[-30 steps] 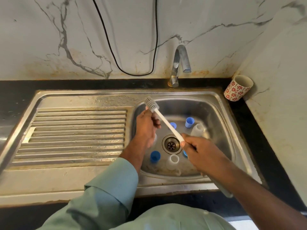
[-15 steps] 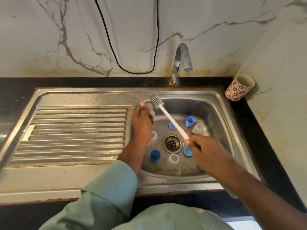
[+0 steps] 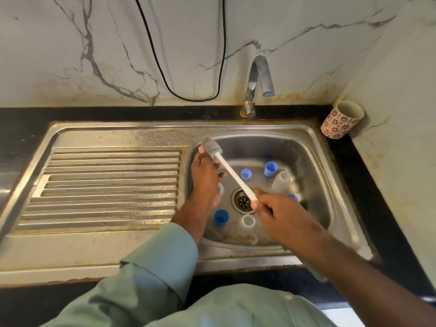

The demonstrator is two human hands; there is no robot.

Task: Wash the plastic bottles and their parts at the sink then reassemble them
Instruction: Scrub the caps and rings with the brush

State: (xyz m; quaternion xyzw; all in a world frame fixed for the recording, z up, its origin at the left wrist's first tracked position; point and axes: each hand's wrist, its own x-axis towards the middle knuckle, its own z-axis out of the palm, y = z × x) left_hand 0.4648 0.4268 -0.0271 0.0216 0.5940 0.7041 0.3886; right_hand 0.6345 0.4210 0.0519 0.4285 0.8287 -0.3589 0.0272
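sink (image 3: pixel 313 147); brush (image 3: pixel 232 173) handle between right-hand fingers (image 3: pixel 259 204)

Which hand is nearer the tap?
Left. The left hand is at the basin's far left wall, below and left of the tap; the right hand sits nearer the person.

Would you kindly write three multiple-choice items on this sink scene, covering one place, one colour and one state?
1. Where does the red-flowered white cup stand?
A. in the basin
B. on the dark counter in the right back corner
C. on the draining board

2. What colour is the handle of the long bottle brush?
A. white
B. green
C. black

3. What does the right hand do?
A. rests open
B. turns the tap
C. grips the brush handle

Answers: 1 B, beside the sink rim; 2 A, white rod with grey bristles; 3 C, fingers curled round its near end.
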